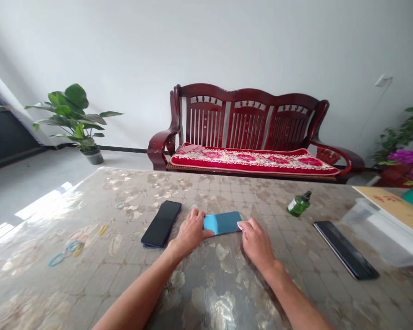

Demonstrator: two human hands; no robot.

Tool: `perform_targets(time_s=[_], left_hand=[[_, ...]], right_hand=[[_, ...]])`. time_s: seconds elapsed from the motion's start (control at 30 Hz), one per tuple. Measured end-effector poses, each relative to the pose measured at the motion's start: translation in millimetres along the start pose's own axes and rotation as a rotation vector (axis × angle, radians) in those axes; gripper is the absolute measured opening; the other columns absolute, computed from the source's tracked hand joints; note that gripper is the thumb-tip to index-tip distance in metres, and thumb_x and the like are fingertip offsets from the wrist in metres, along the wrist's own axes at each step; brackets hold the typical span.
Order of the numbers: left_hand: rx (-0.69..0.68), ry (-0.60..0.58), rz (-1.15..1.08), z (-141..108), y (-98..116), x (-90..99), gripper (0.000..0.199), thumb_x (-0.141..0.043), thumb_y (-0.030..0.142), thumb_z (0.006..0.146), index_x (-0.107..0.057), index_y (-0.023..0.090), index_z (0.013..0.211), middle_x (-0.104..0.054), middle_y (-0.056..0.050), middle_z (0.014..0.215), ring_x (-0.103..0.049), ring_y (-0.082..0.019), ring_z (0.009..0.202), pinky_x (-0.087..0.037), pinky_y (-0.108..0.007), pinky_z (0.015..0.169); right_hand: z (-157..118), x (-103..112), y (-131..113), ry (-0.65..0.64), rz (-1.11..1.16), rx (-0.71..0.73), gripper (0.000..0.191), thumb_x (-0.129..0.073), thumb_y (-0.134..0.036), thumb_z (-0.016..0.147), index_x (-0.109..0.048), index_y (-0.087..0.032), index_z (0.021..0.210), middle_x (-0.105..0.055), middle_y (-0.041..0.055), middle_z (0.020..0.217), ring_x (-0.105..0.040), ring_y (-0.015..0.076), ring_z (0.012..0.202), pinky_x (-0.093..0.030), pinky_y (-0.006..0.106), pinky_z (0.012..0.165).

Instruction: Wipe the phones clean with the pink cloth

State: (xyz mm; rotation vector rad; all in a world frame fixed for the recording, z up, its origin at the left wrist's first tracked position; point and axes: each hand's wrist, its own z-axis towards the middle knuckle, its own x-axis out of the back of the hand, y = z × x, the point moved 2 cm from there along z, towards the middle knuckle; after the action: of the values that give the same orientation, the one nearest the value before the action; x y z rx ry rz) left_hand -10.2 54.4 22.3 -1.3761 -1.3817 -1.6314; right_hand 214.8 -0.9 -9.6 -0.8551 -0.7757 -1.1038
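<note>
Central area: a blue-faced phone (223, 223) is lying flat on the patterned tabletop (119, 284), long side running left to right, between the two hands. Its face is showing a brighter blue patch toward the left end and a duller grey-blue over the rest.

Left hand (190, 228): grasping the phone's left end, fingers resting along the far edge, thumb pressing at the near edge. Right hand (256, 238): clenching, fingers curling in and pinching a small white piece (240, 225) against the phone's right end; material too small to tell.

Left of the left hand, a black phone (161, 223) is lying at a slant, a dark blue edge showing beneath it. Farther left, a few coloured bands (77, 249) are lying in a loose cluster, with a yellow band (103, 229) sitting near them, apart.

Right side: a green bottle (298, 206) with a black top is standing beyond the right hand. Nearer the viewer, a second dark phone (346, 250) is lying diagonally, just beside a clear plastic box (375, 240). A tan folder (395, 206) is resting at the box.

Background: a dark red wooden bench (248, 121) is standing against the wall, carrying a red floral cushion (254, 160).
</note>
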Motion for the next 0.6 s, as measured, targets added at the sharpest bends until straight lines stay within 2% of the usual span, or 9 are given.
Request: perform_targets(time_s=[0.23,0.37,0.47,0.6], left_hand=[[0.061,-0.003,-0.023,1.3,-0.2,-4.7,0.049,-0.085,0.037,0.069,-0.053,0.019,0.101,-0.058,-0.009,0.11,-0.059,-0.028,0.11,-0.044,-0.031,0.088],[0.09,0.01,-0.135,0.4,-1.6,-11.5,0.044,-0.081,0.033,0.073,-0.051,0.021,0.103,-0.064,-0.002,0.094,-0.066,-0.024,0.092,-0.044,-0.027,0.073],[0.095,0.075,-0.27,0.0,-0.8,-12.8,0.037,-0.077,0.025,0.075,-0.052,0.022,0.103,-0.066,0.002,0.087,-0.066,-0.021,0.083,-0.042,-0.026,0.069],[0.056,0.17,-0.292,-1.9,2.1,-8.4,0.026,-0.074,0.024,0.078,-0.057,0.024,0.098,-0.067,0.003,0.086,-0.066,-0.019,0.084,-0.041,-0.025,0.071]], right_hand=[[-1.6,-3.1,-1.9,0.016,-0.01,-0.019,0.028,-0.048,-0.005,0.087,-0.068,-0.021,0.1,-0.061,0.0047,0.089,-0.061,0.0169,0.076,-0.044,0.026,0.069],[-3.9,-3.4,-0.7,0.062,0.087,0.002,0.029,-0.045,-0.007,0.089,-0.067,-0.021,0.102,-0.062,0.0048,0.089,-0.062,0.0176,0.08,-0.047,0.027,0.072],[-1.4,1.6,0.2,0.128,0.221,0.026,0.03,-0.041,-0.009,0.093,-0.065,-0.022,0.106,-0.064,0.0045,0.093,-0.063,0.0172,0.087,-0.049,0.027,0.079],[9.7,15.4,-0.6,0.24,0.303,0.03,0.029,-0.041,-0.013,0.097,-0.063,-0.023,0.112,-0.064,0.0049,0.099,-0.063,0.0169,0.094,-0.05,0.028,0.086]])
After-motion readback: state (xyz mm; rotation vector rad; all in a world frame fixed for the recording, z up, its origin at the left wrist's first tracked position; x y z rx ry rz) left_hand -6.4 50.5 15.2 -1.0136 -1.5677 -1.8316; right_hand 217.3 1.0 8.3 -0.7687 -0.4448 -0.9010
